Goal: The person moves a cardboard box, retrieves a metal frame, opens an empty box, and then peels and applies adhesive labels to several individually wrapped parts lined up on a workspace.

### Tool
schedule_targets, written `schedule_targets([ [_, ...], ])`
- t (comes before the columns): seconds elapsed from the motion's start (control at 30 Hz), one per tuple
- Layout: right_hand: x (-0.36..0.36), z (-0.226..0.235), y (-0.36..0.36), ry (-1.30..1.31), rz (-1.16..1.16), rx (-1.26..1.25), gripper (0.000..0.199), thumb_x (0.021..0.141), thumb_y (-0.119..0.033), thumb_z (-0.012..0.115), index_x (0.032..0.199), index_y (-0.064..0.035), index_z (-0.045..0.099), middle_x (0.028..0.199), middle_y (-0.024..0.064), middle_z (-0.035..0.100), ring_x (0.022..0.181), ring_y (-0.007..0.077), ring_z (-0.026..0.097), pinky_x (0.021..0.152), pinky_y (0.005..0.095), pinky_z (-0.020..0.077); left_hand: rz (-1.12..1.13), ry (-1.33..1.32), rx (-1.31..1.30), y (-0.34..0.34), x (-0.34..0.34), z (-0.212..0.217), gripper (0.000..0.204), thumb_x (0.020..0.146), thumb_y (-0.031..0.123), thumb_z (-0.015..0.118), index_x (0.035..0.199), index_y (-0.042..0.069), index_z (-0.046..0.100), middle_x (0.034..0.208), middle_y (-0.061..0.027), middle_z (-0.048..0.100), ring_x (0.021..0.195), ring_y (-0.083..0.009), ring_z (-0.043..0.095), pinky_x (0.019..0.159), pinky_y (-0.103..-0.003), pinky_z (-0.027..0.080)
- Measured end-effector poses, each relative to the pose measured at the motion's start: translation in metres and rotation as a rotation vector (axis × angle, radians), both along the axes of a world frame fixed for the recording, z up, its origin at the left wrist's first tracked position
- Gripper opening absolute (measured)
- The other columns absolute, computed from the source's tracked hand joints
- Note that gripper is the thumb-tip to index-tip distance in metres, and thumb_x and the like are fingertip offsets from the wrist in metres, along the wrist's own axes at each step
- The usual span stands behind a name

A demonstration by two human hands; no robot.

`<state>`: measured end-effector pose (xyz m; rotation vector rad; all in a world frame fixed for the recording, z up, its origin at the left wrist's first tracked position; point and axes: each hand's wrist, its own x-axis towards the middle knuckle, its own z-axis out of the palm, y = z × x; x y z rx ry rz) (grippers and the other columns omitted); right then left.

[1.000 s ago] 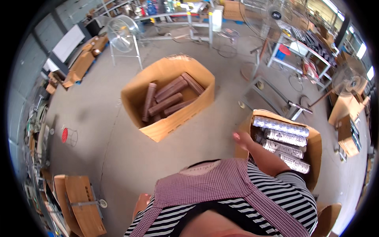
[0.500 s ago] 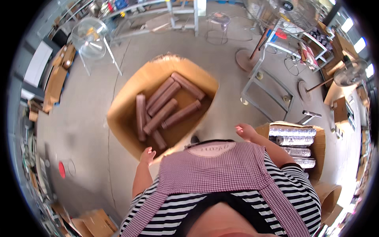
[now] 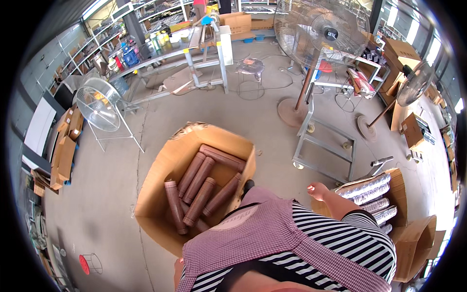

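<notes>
Two cardboard boxes flank me. At my front-left sits the open cardboard box [image 3: 160,194] with brown tubes [image 3: 199,192] lying in it; at my right a smaller box [image 3: 396,182] holds silvery wrapped rolls [image 3: 367,192]. Between them I see only a narrow strip of bare concrete floor [image 3: 272,141], and a grey metal trolley frame [image 3: 323,146] stands just beyond that gap. My right hand [image 3: 317,191] hangs over the near edge of the smaller box, fingers loosely curled, nothing in it, close to the rolls but apart from them. My left hand [image 3: 178,272] shows only as a sliver beside my checked apron [image 3: 253,238]; I cannot tell how far open it is. The tubes are reddish brown, about equal in length, laid roughly side by side and slanting, some stacked. Farther out stand a large pedestal fan [image 3: 318,31], a tilted fan guard on a stand [image 3: 99,104], a long workbench [image 3: 189,48] and shelving along the wall.
</notes>
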<state>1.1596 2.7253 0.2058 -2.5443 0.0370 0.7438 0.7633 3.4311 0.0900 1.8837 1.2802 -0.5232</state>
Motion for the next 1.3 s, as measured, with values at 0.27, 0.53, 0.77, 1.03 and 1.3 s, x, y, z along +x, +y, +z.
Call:
schedule_targets([
  [0.27, -0.028, -0.045, -0.006, 0.141, -0.102, -0.01, 0.04, 0.089, -0.033, 0.066, 0.122, -0.0107, 0.066, 0.112, 0.013, 0.072, 0.105, 0.03, 0.068, 0.092, 0.0395, 0.0529, -0.064, -0.394, -0.179, 0.035, 0.23, 0.013, 0.044, 0.089, 0.018, 0.07, 0.126, -0.003, 0.06, 0.111, -0.0141, 0.069, 0.1, -0.0209, 0.066, 0.088, -0.033, 0.054],
  [0.53, 0.163, -0.023, 0.011, 0.012, -0.174, 0.055, 0.034, 0.089, -0.034, 0.063, 0.117, -0.0144, 0.067, 0.097, 0.0139, 0.071, 0.093, 0.0333, 0.068, 0.084, 0.0423, 0.0535, -0.828, -0.445, -0.154, -0.142, 0.471, 0.112, 0.046, 0.09, 0.015, 0.068, 0.132, 0.003, 0.057, 0.125, -0.0136, 0.066, 0.109, -0.0217, 0.063, 0.094, -0.035, 0.052],
  [0.77, 0.433, -0.047, -0.032, -0.247, -0.718, 0.119, 0.045, 0.09, -0.038, 0.062, 0.123, -0.0081, 0.066, 0.11, 0.018, 0.071, 0.107, 0.0344, 0.066, 0.091, 0.0433, 0.0519, -0.937, -0.118, -0.382, -0.214, 0.539, 0.096, 0.049, 0.091, 0.021, 0.069, 0.134, 0.003, 0.055, 0.131, -0.018, 0.063, 0.121, -0.0309, 0.06, 0.099, -0.037, 0.049],
  [1.03, 0.566, -0.1, -0.032, -0.089, -1.117, 0.575, 0.052, 0.094, -0.033, 0.06, 0.126, 0.0073, 0.051, 0.126, 0.0288, 0.062, 0.115, 0.0445, 0.062, 0.099, 0.0487, 0.0482, -0.583, -0.005, -0.238, -0.209, 0.5, 0.111, 0.053, 0.093, 0.025, 0.068, 0.138, 0.001, 0.054, 0.13, -0.0199, 0.063, 0.12, -0.0278, 0.062, 0.101, -0.037, 0.047],
  [1.3, 0.53, -0.132, -0.005, -0.072, -0.067, -0.534, 0.04, 0.096, -0.03, 0.058, 0.121, 0.0006, 0.059, 0.124, 0.0185, 0.065, 0.113, 0.0379, 0.064, 0.091, 0.0516, 0.0483, -0.437, 0.04, -0.329, -0.192, 0.438, 0.082, 0.052, 0.096, 0.024, 0.066, 0.139, -0.001, 0.051, 0.128, -0.0158, 0.062, 0.115, -0.0224, 0.062, 0.099, -0.033, 0.048],
])
